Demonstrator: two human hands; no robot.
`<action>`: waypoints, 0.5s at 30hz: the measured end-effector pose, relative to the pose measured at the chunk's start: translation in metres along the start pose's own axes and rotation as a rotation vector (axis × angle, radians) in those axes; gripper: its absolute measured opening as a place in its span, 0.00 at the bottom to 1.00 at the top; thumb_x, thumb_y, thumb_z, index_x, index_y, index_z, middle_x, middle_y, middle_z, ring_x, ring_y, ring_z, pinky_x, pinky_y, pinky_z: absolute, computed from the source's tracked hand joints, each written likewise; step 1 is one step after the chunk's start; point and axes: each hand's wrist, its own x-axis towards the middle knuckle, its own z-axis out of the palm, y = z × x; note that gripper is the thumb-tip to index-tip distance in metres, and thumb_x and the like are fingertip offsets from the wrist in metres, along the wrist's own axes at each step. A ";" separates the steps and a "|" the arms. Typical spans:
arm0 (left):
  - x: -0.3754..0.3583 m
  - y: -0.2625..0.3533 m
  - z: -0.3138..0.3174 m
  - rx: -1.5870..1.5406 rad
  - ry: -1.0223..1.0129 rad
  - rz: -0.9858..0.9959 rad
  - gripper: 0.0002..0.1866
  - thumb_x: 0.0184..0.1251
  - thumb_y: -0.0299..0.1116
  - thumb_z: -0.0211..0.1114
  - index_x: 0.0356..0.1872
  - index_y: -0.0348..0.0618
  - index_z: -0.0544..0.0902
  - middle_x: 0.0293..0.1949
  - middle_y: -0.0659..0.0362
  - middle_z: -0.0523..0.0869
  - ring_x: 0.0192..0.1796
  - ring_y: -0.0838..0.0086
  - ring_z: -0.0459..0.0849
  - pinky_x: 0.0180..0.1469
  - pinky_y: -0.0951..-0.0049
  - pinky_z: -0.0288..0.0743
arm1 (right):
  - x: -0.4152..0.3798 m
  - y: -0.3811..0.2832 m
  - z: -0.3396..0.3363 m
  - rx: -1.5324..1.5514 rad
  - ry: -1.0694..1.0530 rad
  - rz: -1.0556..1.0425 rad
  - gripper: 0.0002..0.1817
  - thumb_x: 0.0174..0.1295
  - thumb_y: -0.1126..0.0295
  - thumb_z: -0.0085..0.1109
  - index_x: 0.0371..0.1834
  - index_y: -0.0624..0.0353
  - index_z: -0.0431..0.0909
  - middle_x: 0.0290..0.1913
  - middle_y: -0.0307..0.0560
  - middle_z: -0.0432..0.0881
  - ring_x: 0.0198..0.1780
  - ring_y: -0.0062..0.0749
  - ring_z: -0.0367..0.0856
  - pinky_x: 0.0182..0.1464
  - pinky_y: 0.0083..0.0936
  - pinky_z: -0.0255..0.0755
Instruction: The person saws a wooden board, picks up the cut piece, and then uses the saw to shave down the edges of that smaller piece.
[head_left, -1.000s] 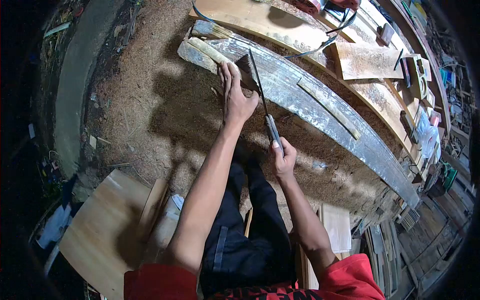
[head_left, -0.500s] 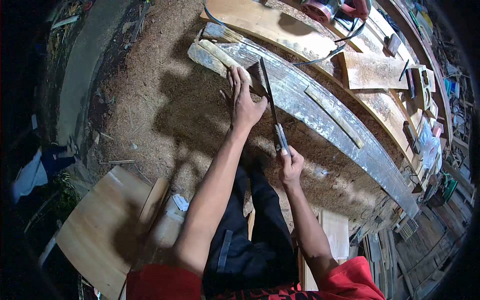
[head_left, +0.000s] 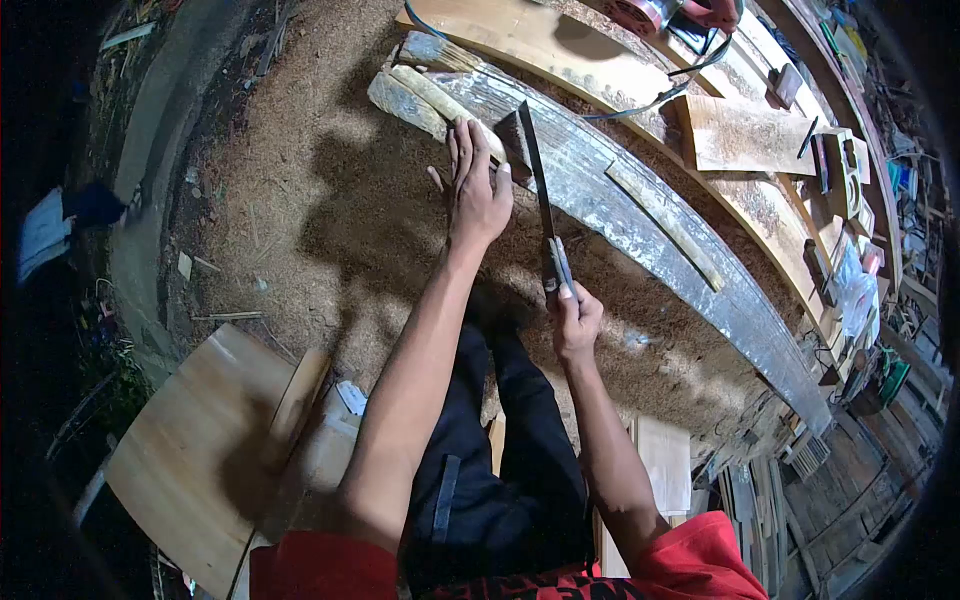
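My left hand (head_left: 480,185) presses on a narrow pale wood strip (head_left: 430,95) that lies along the left end of a weathered, paint-stained plank (head_left: 590,170). Its fingers are together over the strip. Closed round the handle of a long dark-bladed saw (head_left: 540,175) is my right hand (head_left: 577,318), just below the plank. The blade points up across the plank, right of the strip's end and beside a small dark block (head_left: 513,137). A second thin strip (head_left: 665,225) lies further right on the plank.
Behind the plank are long boards (head_left: 520,40), a wooden block (head_left: 745,135), a cable and a red power tool (head_left: 640,15). A curved panel (head_left: 200,450) stands at lower left. Another person (head_left: 60,220) is at far left. Sawdust covers the ground.
My left hand has shifted slightly left, and its thumb has come away from the saw blade. The view has moved a little. The person at far left has moved up in the view.
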 end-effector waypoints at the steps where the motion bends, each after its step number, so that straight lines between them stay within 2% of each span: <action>1: -0.001 -0.002 0.002 0.014 0.001 -0.010 0.40 0.67 0.37 0.55 0.77 0.40 0.49 0.79 0.46 0.46 0.81 0.50 0.42 0.73 0.30 0.35 | -0.001 0.001 -0.001 -0.002 0.006 -0.009 0.21 0.71 0.58 0.52 0.22 0.58 0.68 0.21 0.31 0.66 0.23 0.15 0.60 0.25 0.19 0.53; 2: -0.001 -0.004 0.005 -0.003 0.037 0.006 0.38 0.69 0.37 0.53 0.78 0.43 0.50 0.79 0.48 0.47 0.81 0.52 0.43 0.71 0.26 0.34 | 0.000 0.002 -0.003 -0.006 0.013 -0.019 0.21 0.71 0.58 0.53 0.22 0.58 0.68 0.21 0.32 0.66 0.23 0.15 0.60 0.26 0.19 0.53; 5: -0.001 -0.003 0.005 0.034 0.031 0.016 0.40 0.67 0.38 0.56 0.77 0.39 0.49 0.79 0.45 0.47 0.80 0.50 0.43 0.74 0.34 0.36 | 0.002 -0.004 0.000 -0.007 0.021 -0.057 0.21 0.71 0.57 0.53 0.21 0.58 0.68 0.21 0.33 0.66 0.23 0.16 0.61 0.26 0.20 0.53; 11: 0.000 0.003 0.002 0.017 0.030 0.057 0.50 0.54 0.36 0.67 0.76 0.32 0.49 0.77 0.35 0.47 0.79 0.42 0.43 0.79 0.55 0.41 | 0.001 -0.008 0.008 -0.109 0.019 -0.050 0.22 0.72 0.57 0.51 0.22 0.60 0.70 0.21 0.32 0.66 0.24 0.17 0.60 0.26 0.20 0.53; 15: 0.001 0.006 0.001 -0.034 0.045 0.064 0.53 0.50 0.33 0.69 0.76 0.33 0.48 0.77 0.35 0.45 0.79 0.42 0.42 0.79 0.53 0.40 | 0.001 0.003 0.004 -0.117 0.005 -0.071 0.21 0.72 0.59 0.51 0.22 0.60 0.70 0.21 0.32 0.66 0.24 0.16 0.60 0.26 0.20 0.52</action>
